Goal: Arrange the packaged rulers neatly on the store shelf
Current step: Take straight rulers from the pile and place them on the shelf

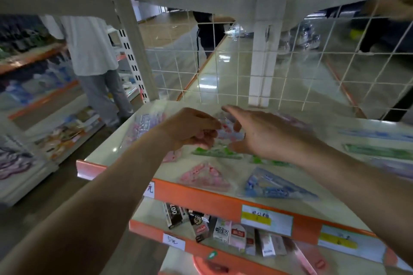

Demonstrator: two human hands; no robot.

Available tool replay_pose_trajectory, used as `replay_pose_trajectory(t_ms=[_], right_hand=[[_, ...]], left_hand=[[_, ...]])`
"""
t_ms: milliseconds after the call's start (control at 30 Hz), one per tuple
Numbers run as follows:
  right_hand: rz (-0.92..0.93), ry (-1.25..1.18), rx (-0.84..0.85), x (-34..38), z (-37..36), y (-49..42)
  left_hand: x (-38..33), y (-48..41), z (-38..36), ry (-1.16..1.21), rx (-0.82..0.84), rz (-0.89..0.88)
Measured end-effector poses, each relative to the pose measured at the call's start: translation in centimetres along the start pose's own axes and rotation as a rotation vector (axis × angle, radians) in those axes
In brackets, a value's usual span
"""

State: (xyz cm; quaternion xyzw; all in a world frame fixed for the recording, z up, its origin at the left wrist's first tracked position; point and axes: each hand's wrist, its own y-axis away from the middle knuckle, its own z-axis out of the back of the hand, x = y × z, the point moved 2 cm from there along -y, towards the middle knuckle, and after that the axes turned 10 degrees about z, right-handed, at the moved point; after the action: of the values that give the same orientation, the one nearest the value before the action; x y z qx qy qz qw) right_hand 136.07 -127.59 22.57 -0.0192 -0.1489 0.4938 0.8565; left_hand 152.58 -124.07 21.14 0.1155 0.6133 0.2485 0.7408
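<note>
Several clear-packaged rulers lie on the white shelf (pixel 330 203). My left hand (pixel 192 128) pinches the edge of a pink and blue ruler packet (pixel 228 133) held over the middle of the shelf. My right hand (pixel 263 134) hovers beside that packet with fingers spread and relaxed; whether it touches the packet is unclear through the blur. A pink triangle packet (pixel 206 175) and a blue triangle packet (pixel 270 185) lie near the front edge. A green ruler packet (pixel 216 153) lies under the hands. More packets sit at the far left (pixel 143 123) and right (pixel 380 150).
The shelf has an orange front lip (pixel 201 196) with price labels and a white wire grid (pixel 223 69) at its back. A lower shelf holds small boxes (pixel 221 233). A person in a white shirt (pixel 89 47) stands in the aisle to the left. An upper shelf hangs close overhead.
</note>
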Motion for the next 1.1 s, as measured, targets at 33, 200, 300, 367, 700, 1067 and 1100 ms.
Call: replay_pose_trajectory(t_ms=[33,200,300,367,700,1067,1100], right_hand=[[0.005,0.019,0.015,0.3,-0.2,-0.4],[0.043,0.008,0.05,1.2,-1.4,-2.0],[0.076,0.012,0.069,1.9,-1.6,-2.4],[0.094,0.035,0.108,2.6,-1.8,-2.7],[0.019,0.06,0.566,4.3,-3.3,-2.4],[-0.038,0.012,0.588,4.7,-3.8,-3.5],[-0.037,0.009,0.54,4.8,-3.6,-4.0]], left_hand=[[0.1,0.0,0.2,-0.017,0.009,-0.004],[0.6,0.0,1.5,-0.046,0.005,-0.011],[1.0,0.0,2.2,-0.076,0.027,0.005],[1.5,0.0,2.6,-0.088,0.037,0.031],[2.4,-0.2,6.1,-0.153,-0.175,0.05],[2.3,0.3,10.0,-0.101,-0.3,0.018],[2.4,0.3,10.6,-0.09,-0.314,0.015]])
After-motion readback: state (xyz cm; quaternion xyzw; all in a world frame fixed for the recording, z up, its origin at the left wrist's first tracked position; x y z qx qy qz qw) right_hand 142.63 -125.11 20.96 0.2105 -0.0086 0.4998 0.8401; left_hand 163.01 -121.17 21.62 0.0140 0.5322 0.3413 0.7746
